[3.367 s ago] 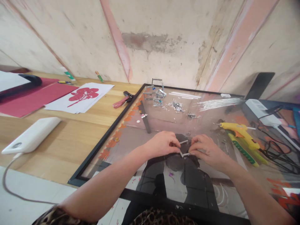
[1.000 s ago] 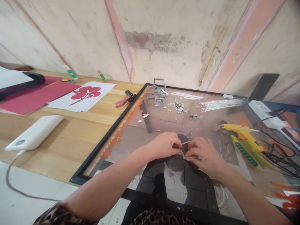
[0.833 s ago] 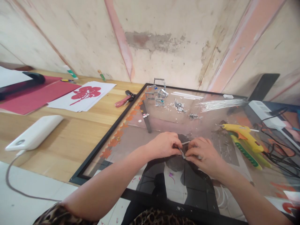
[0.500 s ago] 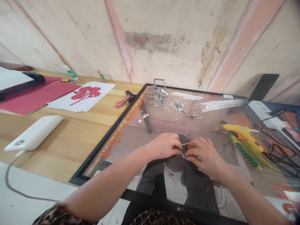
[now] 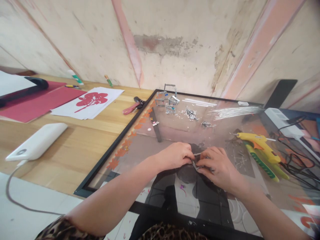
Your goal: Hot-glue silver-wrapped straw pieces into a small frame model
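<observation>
Between my hands, just above the glass tabletop [image 5: 172,133], is a small grey strip-like piece [image 5: 194,164], thin and bent at an angle. My left hand [image 5: 176,155] pinches one end of it with thumb and forefinger. From the other side my right hand [image 5: 216,165] grips it too, fingers curled around the piece. The fingers hide much of its shape. Beyond the hands lie a few grey bits [image 5: 206,124] and a pile of small grey scraps [image 5: 191,113]. Little frame-like structures of grey strips [image 5: 170,100] stand at the back left of the glass.
At right lie a yellow glue gun [image 5: 260,143], green-handled pliers [image 5: 262,163], a power strip [image 5: 282,121] and tangled black cables. A bundle of thin wires [image 5: 235,112] and white sticks [image 5: 198,102] lie behind. On the wood at left are papers [image 5: 110,96], scissors [image 5: 132,108] and a white power bank [image 5: 37,141].
Both hands stay nearly in place. The fingers shift slightly on the grey piece, and its angle between them differs a little.
</observation>
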Available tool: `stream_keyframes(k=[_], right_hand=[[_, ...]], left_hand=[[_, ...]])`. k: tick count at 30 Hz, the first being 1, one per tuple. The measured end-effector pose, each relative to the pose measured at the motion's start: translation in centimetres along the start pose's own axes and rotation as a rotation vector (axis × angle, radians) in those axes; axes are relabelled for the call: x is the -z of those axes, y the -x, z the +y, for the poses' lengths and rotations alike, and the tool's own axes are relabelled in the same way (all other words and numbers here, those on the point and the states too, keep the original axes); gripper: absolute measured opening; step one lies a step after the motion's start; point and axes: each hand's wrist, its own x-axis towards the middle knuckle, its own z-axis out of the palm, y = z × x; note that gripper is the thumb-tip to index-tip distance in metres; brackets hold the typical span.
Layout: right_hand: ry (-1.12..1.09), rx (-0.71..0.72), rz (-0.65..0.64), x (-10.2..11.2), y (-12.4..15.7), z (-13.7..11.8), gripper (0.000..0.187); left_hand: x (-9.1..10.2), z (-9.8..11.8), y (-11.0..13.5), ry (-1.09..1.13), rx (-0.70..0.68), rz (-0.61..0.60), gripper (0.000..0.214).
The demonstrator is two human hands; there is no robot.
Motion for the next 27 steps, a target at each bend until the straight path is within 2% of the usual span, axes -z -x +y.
stream_keyframes(k=[12,27], right_hand=[[0.028,-0.004,-0.007,0.11,-0.01,-0.49,0.014],[0.026,-0.015,0.046,0.04,-0.01,-1.05,0.012]], left_hand=[[0.17,0.21,-0.01,0.006,0.012,0.001,0.017],[-0.08,0.36,0.16,-0.054,-0.001,0.026,0.018]])
